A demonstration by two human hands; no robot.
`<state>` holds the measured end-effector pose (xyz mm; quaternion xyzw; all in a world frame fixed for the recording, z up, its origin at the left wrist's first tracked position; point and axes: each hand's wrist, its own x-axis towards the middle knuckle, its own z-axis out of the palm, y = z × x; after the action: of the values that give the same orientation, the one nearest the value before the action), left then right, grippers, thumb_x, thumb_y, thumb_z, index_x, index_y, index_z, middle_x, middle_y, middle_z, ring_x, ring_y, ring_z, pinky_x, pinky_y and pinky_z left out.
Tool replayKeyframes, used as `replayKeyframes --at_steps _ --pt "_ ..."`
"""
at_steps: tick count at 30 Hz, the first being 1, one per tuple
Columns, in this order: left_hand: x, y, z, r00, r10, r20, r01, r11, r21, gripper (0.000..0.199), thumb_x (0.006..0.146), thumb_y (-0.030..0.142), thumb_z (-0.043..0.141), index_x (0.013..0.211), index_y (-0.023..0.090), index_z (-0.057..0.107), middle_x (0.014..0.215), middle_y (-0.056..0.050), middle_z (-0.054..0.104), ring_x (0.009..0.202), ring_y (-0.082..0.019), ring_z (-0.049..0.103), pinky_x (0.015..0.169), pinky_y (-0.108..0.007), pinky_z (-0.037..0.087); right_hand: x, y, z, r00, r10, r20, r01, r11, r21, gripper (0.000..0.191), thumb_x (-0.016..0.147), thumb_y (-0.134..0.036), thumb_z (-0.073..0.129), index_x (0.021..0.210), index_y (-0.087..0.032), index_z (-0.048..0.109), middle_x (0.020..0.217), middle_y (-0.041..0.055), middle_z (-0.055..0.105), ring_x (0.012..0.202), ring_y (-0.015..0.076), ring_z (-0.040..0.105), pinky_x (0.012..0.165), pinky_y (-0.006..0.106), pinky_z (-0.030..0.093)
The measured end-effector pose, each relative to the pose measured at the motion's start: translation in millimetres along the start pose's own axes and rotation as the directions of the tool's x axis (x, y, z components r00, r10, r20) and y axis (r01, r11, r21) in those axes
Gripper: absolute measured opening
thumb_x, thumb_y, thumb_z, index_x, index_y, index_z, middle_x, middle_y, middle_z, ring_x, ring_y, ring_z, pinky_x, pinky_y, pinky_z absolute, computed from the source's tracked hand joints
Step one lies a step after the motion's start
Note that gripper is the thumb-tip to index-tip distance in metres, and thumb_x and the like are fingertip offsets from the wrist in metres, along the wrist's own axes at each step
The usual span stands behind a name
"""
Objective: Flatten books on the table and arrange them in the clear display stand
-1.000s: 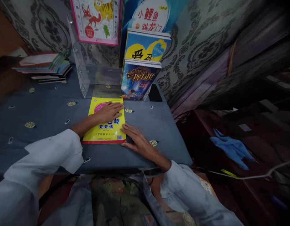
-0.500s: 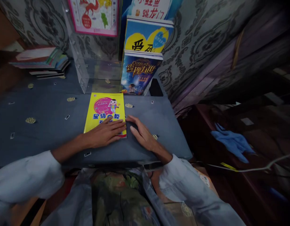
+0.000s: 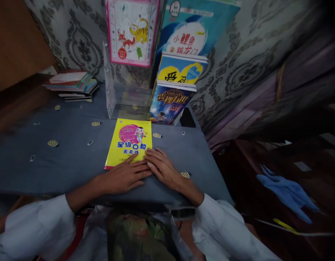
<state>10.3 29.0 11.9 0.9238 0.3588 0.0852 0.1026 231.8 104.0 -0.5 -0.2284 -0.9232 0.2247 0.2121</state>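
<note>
A yellow workbook [image 3: 129, 136] with a pink circle and a cartoon figure lies flat on the grey-blue tablecloth [image 3: 75, 159]. My left hand [image 3: 128, 175] rests palm down across its lower right corner, fingers stretched out. From the other side, my right hand [image 3: 163, 166] lies flat with its fingertips over the book's right edge, meeting the left fingertips. Neither hand grips anything. Behind the workbook stands a clear acrylic book rack [image 3: 110, 90]. Its right column holds a dark blue book [image 3: 171, 103], a blue and yellow book [image 3: 180, 70] and a teal book [image 3: 194, 32].
A pink-framed picture book [image 3: 132, 32] sits high in the rack's left column. At the back left lies a stack of thin books [image 3: 73, 85]. A black phone-like slab [image 3: 188, 117] is beside the rack. Off the table's right side, a blue cloth [image 3: 287, 192] lies on a dark surface.
My hands have slid off the workbook's middle toward its lower right corner, and the right fingers now touch the left ones. The view has tilted up and shifted left.
</note>
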Motion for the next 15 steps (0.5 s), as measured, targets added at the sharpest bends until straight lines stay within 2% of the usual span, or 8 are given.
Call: replayKeyframes --at_steps 3,7,11,15 --pt "-0.8 3.1 -0.3 0.999 -0.017 -0.046 0.016 0.999 -0.031 0.044 0.106 0.036 0.044 0.149 0.026 0.048 0.143 -0.004 0.063 0.142 -0.02 0.047 0.128 -0.047 0.014 24.8 -0.8 -2.8 0.991 -0.063 0.118 0.056 0.997 0.054 0.046 0.108 -0.039 0.034 0.137 -0.017 0.061 0.144 0.0146 0.061 0.142 0.0233 0.049 0.122 0.049 0.037" --pt "-1.1 4.2 0.7 0.998 -0.044 -0.047 0.041 0.997 -0.069 0.045 0.107 0.039 0.042 0.149 0.025 0.048 0.147 -0.004 0.06 0.144 -0.02 0.045 0.127 -0.045 0.018 68.8 5.4 1.3 0.978 -0.08 0.192 0.058 0.991 0.118 0.051 0.109 -0.044 0.029 0.144 -0.019 0.055 0.149 0.0117 0.057 0.142 0.022 0.05 0.12 0.047 0.039" --pt "-0.7 3.5 2.0 0.999 -0.042 -0.033 0.039 0.994 -0.098 0.046 0.107 0.036 0.042 0.151 0.024 0.045 0.155 -0.004 0.051 0.149 -0.02 0.038 0.127 -0.043 0.019 115.3 18.7 20.0 0.946 -0.179 0.27 0.154 0.982 0.11 0.051 0.109 -0.043 0.029 0.146 -0.019 0.053 0.153 0.0104 0.054 0.147 0.0203 0.043 0.124 0.046 0.032" --pt "-1.4 3.4 2.3 0.998 -0.038 -0.055 0.032 0.994 -0.107 0.046 0.106 0.037 0.045 0.151 0.026 0.045 0.156 -0.004 0.05 0.15 -0.021 0.038 0.127 -0.045 0.018 160.8 41.5 38.5 0.935 -0.234 0.266 0.227 0.972 0.057 0.053 0.109 -0.042 0.028 0.147 -0.014 0.052 0.155 0.0129 0.051 0.15 0.0197 0.039 0.125 0.043 0.028"
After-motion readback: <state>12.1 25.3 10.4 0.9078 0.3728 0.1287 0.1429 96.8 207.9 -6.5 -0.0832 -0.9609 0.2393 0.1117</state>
